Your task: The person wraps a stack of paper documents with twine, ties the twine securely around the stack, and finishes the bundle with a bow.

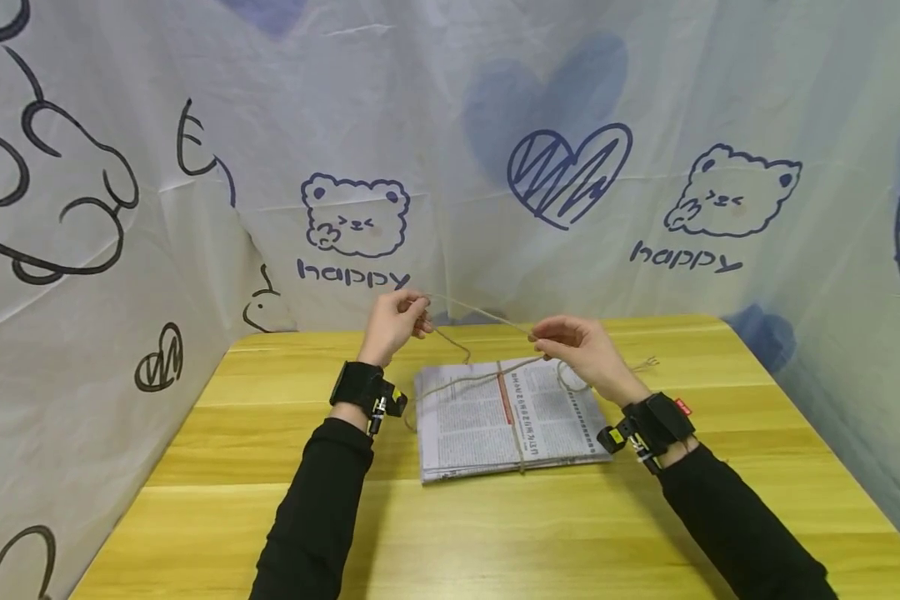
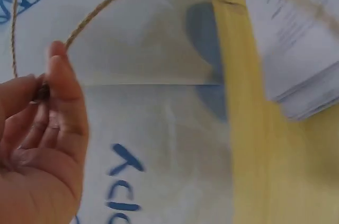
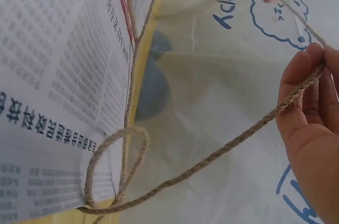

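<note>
A stack of newspapers (image 1: 465, 425) lies on the table with a strand of brown twine (image 1: 516, 433) running across it from front to back. Above the stack's far left corner, my left hand (image 1: 399, 321) pinches the twine between thumb and fingers. My right hand (image 1: 579, 350) pinches the same twine over the far right part of the stack. One length stretches between the two hands. In the right wrist view, a loop of twine (image 3: 91, 173) lies at the paper's edge, and a strand runs from there up to my right fingers (image 3: 296, 75).
The yellow wooden table (image 1: 217, 500) extends around the stack. A printed cloth (image 1: 450, 150) with bears and hearts hangs behind it and along both sides. A frayed twine end (image 1: 648, 363) lies on the table right of the papers.
</note>
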`<state>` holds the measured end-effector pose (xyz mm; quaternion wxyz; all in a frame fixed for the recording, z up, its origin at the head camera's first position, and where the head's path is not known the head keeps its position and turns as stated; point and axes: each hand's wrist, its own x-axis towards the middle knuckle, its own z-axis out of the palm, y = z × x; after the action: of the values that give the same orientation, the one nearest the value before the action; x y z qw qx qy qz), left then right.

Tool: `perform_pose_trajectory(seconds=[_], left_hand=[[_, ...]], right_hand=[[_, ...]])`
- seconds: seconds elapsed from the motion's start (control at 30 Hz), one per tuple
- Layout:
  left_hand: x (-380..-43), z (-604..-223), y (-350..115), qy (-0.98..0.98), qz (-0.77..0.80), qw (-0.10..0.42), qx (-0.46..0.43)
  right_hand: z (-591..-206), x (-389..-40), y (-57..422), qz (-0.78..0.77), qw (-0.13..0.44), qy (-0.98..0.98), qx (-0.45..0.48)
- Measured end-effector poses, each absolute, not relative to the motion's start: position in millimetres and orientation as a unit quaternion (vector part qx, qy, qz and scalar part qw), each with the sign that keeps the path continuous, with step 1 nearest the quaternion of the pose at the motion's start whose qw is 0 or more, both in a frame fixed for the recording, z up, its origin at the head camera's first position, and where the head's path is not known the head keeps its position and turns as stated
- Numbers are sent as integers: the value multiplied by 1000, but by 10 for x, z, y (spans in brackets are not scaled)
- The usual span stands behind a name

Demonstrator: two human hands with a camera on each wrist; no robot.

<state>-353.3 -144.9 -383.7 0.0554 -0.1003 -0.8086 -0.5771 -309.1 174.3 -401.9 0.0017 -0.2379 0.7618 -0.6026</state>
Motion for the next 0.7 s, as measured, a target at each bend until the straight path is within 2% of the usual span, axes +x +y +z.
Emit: perform_pose_trajectory(seconds=[0.17, 0.23, 0.47, 0.6, 0.7], left_hand=[[-3547, -4127, -1539, -838, -540, -43, -68], [-3536, -4221, -1571, -863, -495, -67, -70], [-3505, -4358, -1605, -931, -331, -86, -130], [-3515, -4350, -1568, -921, -328, -133, -162], [-3528, -4333, -1521, -924, -314, -138, -168]], right_hand=[[-4059, -3076, 1722, -595, 20, 766, -243], [-4074, -3074, 1711, -588, 27, 772, -241], [-4141, -3081, 1670, -551, 40, 800, -236], [-4183, -3097, 1663, -510, 6, 825, -243], [-4209, -3104, 1659, -479, -23, 842, -248]])
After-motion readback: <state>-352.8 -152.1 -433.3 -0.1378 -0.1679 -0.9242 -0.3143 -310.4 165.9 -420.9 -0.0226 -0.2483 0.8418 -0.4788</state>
